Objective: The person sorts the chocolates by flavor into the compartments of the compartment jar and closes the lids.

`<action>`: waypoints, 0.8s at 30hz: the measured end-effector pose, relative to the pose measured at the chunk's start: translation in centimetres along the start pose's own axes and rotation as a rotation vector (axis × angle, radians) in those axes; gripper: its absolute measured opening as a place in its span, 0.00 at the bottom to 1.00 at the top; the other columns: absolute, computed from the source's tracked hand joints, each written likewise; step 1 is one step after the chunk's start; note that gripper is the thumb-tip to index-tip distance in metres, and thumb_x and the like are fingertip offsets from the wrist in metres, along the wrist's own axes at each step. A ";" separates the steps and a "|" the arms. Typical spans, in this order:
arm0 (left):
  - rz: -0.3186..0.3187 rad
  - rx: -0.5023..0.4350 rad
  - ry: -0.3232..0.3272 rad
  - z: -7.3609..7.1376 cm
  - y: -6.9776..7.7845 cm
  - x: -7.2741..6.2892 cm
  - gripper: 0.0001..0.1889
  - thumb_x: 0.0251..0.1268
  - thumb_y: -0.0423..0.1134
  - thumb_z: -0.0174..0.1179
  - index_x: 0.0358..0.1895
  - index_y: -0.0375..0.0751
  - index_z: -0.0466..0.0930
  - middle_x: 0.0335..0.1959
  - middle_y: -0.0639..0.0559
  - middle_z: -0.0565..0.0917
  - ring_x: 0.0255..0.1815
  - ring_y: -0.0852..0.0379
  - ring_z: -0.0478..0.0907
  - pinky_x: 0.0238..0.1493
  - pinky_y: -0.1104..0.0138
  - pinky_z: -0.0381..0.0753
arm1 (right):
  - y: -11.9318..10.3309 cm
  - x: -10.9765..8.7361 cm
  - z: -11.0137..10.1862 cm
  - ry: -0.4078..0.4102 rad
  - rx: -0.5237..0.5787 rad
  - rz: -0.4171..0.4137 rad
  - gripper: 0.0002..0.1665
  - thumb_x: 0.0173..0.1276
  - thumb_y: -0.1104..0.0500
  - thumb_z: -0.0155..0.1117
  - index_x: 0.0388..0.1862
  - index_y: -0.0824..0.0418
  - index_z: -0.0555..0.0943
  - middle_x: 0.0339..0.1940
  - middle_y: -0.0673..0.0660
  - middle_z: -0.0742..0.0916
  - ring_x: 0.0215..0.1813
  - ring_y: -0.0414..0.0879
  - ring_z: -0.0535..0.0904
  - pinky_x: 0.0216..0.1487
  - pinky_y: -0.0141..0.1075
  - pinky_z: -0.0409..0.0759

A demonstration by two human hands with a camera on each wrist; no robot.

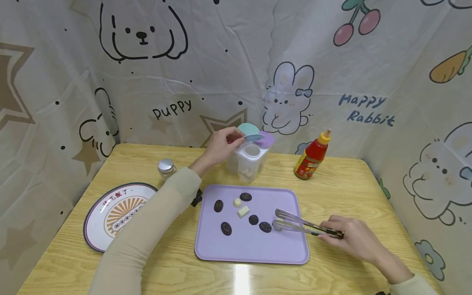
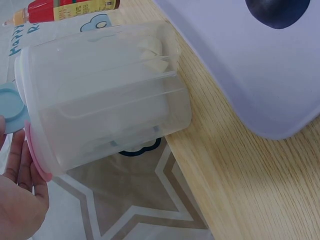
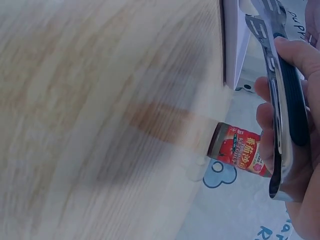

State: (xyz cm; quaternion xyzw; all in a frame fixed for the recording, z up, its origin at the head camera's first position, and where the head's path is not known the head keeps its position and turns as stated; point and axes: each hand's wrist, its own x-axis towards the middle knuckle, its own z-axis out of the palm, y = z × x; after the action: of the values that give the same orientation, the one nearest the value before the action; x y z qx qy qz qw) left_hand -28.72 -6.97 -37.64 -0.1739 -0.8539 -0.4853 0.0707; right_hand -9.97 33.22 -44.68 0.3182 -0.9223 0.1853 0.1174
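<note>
My left hand [image 1: 220,146] is at the top of a clear plastic storage container [image 1: 248,169], its thumb and fingers pinching a raised light blue flip lid [image 1: 254,137]. Below that lid is a round opening, and pale pieces [image 2: 154,54] lie inside the container in the left wrist view. My right hand [image 1: 353,238] grips metal tongs [image 1: 311,225] with dark handles, their two tips apart over the right side of a lilac tray [image 1: 254,252]. Several dark chocolates [image 1: 226,228] and two white chocolates [image 1: 243,211] are spread on the tray. Nothing sits between the tong tips.
A ketchup bottle [image 1: 311,159] stands back right, beyond the tray. On the left are a patterned plate [image 1: 96,217], partly behind my left sleeve, and a silver-lidded jar [image 1: 166,167]. A small black object [image 1: 197,198] lies by the tray's left edge. Printed cloth [image 1: 221,90] encloses the table.
</note>
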 end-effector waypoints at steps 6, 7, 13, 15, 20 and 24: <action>0.005 0.006 -0.001 0.0 -0.2 0.0 0.08 0.77 0.41 0.64 0.50 0.41 0.86 0.49 0.45 0.90 0.49 0.48 0.85 0.56 0.57 0.85 | -0.2 -0.2 0.3 -0.012 0.027 -0.017 0.12 0.56 0.58 0.84 0.37 0.48 0.91 0.29 0.31 0.81 0.26 0.21 0.65 0.24 0.16 0.63; 0.006 0.006 -0.001 0.0 -0.2 0.1 0.08 0.77 0.41 0.64 0.50 0.41 0.86 0.49 0.45 0.90 0.49 0.48 0.85 0.56 0.57 0.85 | -0.2 -0.2 0.4 -0.011 0.030 -0.020 0.12 0.56 0.59 0.84 0.37 0.48 0.91 0.29 0.31 0.81 0.26 0.21 0.65 0.24 0.16 0.63; 0.011 0.004 0.002 0.0 -0.3 0.1 0.08 0.77 0.41 0.64 0.50 0.41 0.86 0.48 0.45 0.90 0.48 0.49 0.85 0.55 0.58 0.85 | -0.1 0.0 0.1 0.008 0.017 -0.031 0.11 0.55 0.63 0.83 0.36 0.52 0.91 0.29 0.33 0.83 0.26 0.20 0.64 0.23 0.16 0.62; 0.012 0.004 0.003 0.0 -0.2 0.1 0.08 0.77 0.41 0.63 0.50 0.41 0.86 0.49 0.45 0.90 0.48 0.49 0.85 0.55 0.58 0.85 | -0.1 0.3 -0.2 0.022 0.011 -0.040 0.12 0.54 0.64 0.83 0.36 0.52 0.91 0.29 0.34 0.83 0.26 0.20 0.63 0.23 0.16 0.62; 0.006 0.007 0.003 0.0 -0.2 0.1 0.08 0.77 0.41 0.63 0.50 0.41 0.86 0.49 0.45 0.90 0.49 0.49 0.85 0.56 0.57 0.85 | 0.1 2.1 -1.1 0.062 -0.008 -0.086 0.12 0.53 0.65 0.83 0.35 0.53 0.91 0.28 0.36 0.84 0.25 0.20 0.63 0.22 0.16 0.62; -0.004 0.011 -0.002 0.0 -0.1 0.0 0.08 0.78 0.41 0.63 0.50 0.42 0.86 0.50 0.45 0.90 0.49 0.49 0.85 0.57 0.57 0.85 | 0.4 4.2 -2.0 0.098 -0.034 -0.129 0.12 0.52 0.66 0.83 0.35 0.56 0.91 0.28 0.41 0.87 0.25 0.21 0.64 0.21 0.17 0.63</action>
State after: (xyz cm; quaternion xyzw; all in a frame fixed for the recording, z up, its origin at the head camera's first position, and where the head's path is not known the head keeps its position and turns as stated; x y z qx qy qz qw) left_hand -28.76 -6.97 -37.73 -0.1720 -0.8570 -0.4808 0.0698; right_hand -13.32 32.08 -41.59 0.3655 -0.8960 0.1771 0.1793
